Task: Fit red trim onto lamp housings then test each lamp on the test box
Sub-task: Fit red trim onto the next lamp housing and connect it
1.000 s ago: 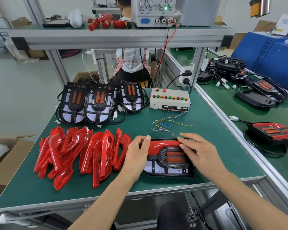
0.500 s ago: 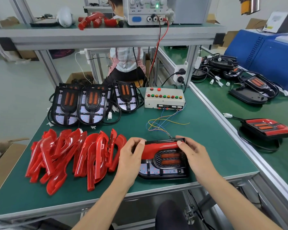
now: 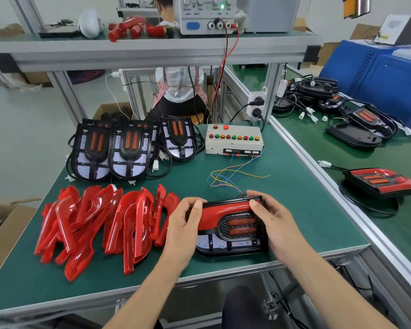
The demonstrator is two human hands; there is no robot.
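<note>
**Both hands on a lamp at the near edge of the bench**

At the left of the green bench [image 3: 294,210] lies a heap of loose red trims [image 3: 100,224], overlapping one another. Behind them, three untrimmed housings [image 3: 126,150] lie side by side, ringed by their black cables.

Just right of the heap, the left hand [image 3: 183,226] grips the left end of a lamp [image 3: 233,226], its thumb lying on the red trim [image 3: 221,211] that sits along the lamp's top part. The lower strip of the lamp shows bare LED board. The lamp lies at the near edge, between the two hands. The right hand [image 3: 275,224] grips its right end, thumb on the trim, fingers curled over the far edge.

Thin coloured wires [image 3: 233,174] run from behind the lamp to the test box [image 3: 234,142], which stands at the back of the bench well apart from the lamp, with a row of coloured buttons on top.

On the neighbouring bench to the right lies a trimmed lamp [image 3: 382,181]; more lamps with cables are piled further back.
</note>
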